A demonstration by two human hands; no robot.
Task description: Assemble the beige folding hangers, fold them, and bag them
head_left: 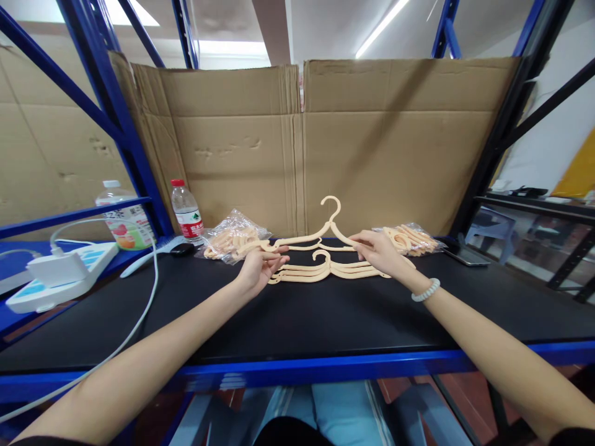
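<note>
A beige clothes hanger [304,238] is held up by both ends, its hook pointing upward. My left hand [258,267] pinches its left end, with the fingers closed around the arm. At the other end, my right hand [377,249] grips the right arm between thumb and fingers; a pale bead bracelet is on that wrist. Below and nearer to me, a stack of several matching hangers [302,272] lies on the black tabletop [334,319]. Part of another hanger shows behind the stack.
Clear bags of beige parts lie at the left [232,238] and right [413,239]. A red-capped water bottle [186,210], a larger bottle [125,217] and a power strip [65,279] with a white cable stand left. A phone [467,255] lies right. Cardboard [242,155] walls the back.
</note>
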